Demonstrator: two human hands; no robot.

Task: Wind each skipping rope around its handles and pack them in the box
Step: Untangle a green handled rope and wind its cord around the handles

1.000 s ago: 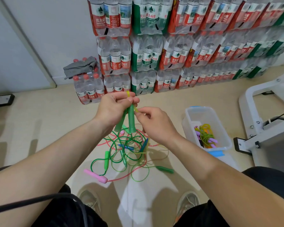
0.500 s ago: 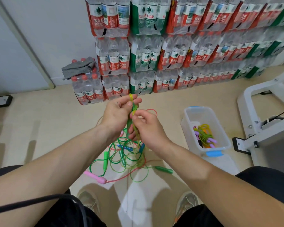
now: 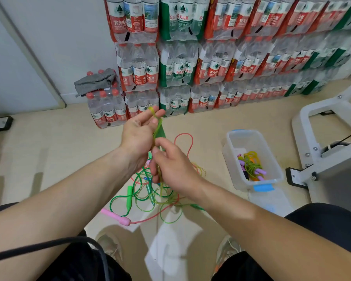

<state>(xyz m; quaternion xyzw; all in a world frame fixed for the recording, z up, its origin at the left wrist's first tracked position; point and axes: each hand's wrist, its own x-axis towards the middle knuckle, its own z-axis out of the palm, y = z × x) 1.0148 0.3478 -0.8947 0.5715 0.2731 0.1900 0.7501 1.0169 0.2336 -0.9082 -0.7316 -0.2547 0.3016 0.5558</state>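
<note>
Well to the left of the box [image 3: 229, 153], a pink handle [image 3: 121, 219] and a floor green handle [image 3: 129, 196] lie at the edge of a loose tangle of ropes [image 3: 148, 191], in which green, red and yellowish cords cross one another. None of these is wound, so most of the work looks left to do. Above that tangle, also left of the box, the left hand [image 3: 138, 134] is raised with its fingers pointing up and away. It holds the green handles [image 3: 160, 131] upright between thumb and fingers, and a loop of yellow-green rope [image 3: 152, 111] is hooked over a fingertip. Just below it and nearer the box, the right hand [image 3: 174, 169] shows its back to the camera, its fingers curled round the same rope where it runs down toward the floor. I judge this to be a winding in progress with few turns on. Inside the box rests one wound bundle [image 3: 251, 167] with purple handles, so that one is done.
</note>
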